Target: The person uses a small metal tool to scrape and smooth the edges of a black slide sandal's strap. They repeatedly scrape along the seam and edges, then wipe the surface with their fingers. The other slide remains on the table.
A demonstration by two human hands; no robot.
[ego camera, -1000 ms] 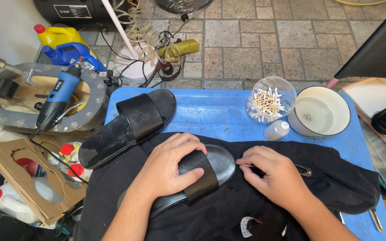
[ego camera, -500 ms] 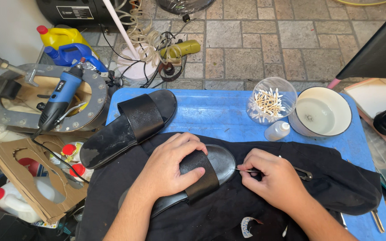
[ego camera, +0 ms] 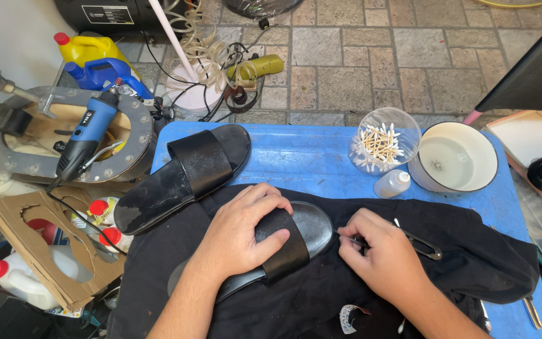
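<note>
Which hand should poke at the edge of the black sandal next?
Probably the right hand: it holds a thin black tool with its tip at the sandal's rim. The left hand is pressing down on the strap.

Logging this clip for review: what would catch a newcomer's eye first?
Two hands at work on a black sandal lying on a dark cloth: the left hand presses its strap, the right hand holds a thin tool at its toe edge. A second sandal lies on the blue table behind.
</note>
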